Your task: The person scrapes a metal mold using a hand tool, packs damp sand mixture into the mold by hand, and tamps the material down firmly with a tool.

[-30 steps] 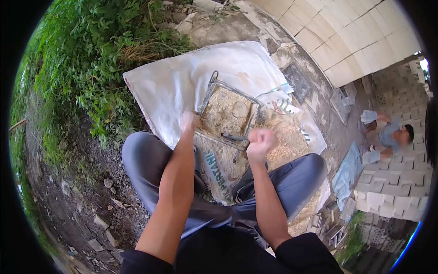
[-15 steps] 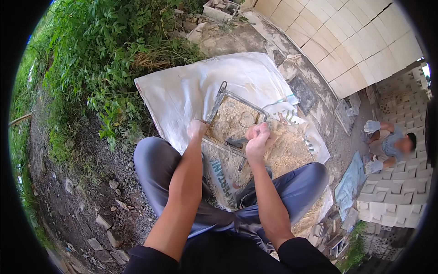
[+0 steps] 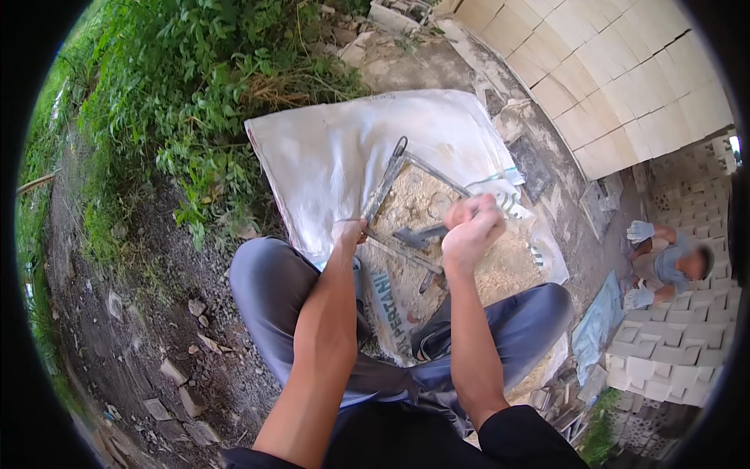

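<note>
A rectangular metal frame [image 3: 383,190] lies tilted on a white woven sack [image 3: 328,148], with a long loop at its far corner. Pale crumbly material [image 3: 410,195] fills its inside, with round marks pressed in the surface. My left hand [image 3: 349,231] is closed around the frame's left side near the close corner. My right hand [image 3: 473,227] makes a fist over the frame's right side, gripping the handle of a hammer [image 3: 412,238]. The hammer's dark head is low over the near part of the filling; whether it touches cannot be seen clearly.
Loose pale material [image 3: 508,258] is heaped on the sack at right. Green plants [image 3: 195,102] and stony ground [image 3: 187,344] border the left. A tiled wall [image 3: 601,70] rises at upper right. Another person with white gloves [image 3: 641,231] sits at right beside stacked pale blocks [image 3: 664,344].
My right hand has shifted right and away from the frame's near edge, showing more of the hammer's handle. My left hand stays on the frame. The whole view has shifted slightly.
</note>
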The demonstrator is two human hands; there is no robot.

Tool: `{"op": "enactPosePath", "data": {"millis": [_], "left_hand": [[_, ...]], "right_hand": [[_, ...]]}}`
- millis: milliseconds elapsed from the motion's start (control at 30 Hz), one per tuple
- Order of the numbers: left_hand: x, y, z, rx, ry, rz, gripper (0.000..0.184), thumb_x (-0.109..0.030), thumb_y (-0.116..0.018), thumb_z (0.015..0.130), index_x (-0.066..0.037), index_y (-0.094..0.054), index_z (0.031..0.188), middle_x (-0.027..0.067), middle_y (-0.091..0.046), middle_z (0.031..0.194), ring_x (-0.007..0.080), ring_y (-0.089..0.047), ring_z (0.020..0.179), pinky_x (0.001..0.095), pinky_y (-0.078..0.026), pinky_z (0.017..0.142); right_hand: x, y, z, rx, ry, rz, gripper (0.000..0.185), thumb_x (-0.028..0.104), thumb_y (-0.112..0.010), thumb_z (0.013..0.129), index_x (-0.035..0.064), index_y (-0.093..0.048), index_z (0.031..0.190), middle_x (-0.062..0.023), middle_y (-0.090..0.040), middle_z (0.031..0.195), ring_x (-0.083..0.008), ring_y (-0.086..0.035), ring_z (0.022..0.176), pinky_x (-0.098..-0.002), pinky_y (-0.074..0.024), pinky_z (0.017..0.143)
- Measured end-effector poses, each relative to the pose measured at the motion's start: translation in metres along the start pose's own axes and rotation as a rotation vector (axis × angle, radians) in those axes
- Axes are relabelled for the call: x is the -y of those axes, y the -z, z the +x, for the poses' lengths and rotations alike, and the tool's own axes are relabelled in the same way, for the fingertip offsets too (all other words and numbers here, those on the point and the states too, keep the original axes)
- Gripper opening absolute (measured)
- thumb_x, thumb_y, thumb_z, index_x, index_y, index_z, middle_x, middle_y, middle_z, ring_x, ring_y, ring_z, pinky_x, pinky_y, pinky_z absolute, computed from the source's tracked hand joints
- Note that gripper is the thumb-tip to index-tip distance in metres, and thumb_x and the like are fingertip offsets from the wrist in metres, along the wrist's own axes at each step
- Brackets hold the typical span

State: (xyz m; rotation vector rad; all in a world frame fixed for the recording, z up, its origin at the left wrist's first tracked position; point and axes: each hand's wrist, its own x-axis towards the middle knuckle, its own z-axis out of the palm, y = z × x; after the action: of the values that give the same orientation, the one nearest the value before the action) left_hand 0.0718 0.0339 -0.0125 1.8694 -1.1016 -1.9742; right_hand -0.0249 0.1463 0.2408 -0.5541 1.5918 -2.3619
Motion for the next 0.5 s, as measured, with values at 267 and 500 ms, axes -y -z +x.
{"op": "enactPosePath", "data": {"millis": [267, 500], "left_hand": [[0.006, -0.008, 0.013, 0.013, 0.07, -0.151, 0.014, -0.006, -0.06, 0.086, -0.001, -0.064, 0.099, 0.0125, -0.062, 0.089, 0.0233, -0.064, 0.072, 0.0305, -0.056, 0.049], [0.002, 0.009, 0.0, -0.027, -0.043, 0.194, 0.013, -0.01, -0.073, 0.076, -0.008, -0.071, 0.089, 0.007, -0.067, 0.077, 0.0201, -0.063, 0.069, 0.0363, -0.052, 0.059]], "right_hand": [[-0.056, 0.002, -0.003, 0.074, 0.01, -0.006, 0.042, 0.017, -0.038, 0.088, 0.0055, -0.033, 0.048, -0.0004, -0.033, 0.044, -0.0096, -0.031, 0.039, -0.0271, -0.0251, 0.039], [-0.065, 0.002, -0.01, 0.121, 0.047, 0.026, 0.044, 0.021, -0.041, 0.092, 0.0065, -0.033, 0.051, 0.0016, -0.029, 0.045, -0.0091, -0.027, 0.04, -0.0265, -0.0211, 0.04]]}}
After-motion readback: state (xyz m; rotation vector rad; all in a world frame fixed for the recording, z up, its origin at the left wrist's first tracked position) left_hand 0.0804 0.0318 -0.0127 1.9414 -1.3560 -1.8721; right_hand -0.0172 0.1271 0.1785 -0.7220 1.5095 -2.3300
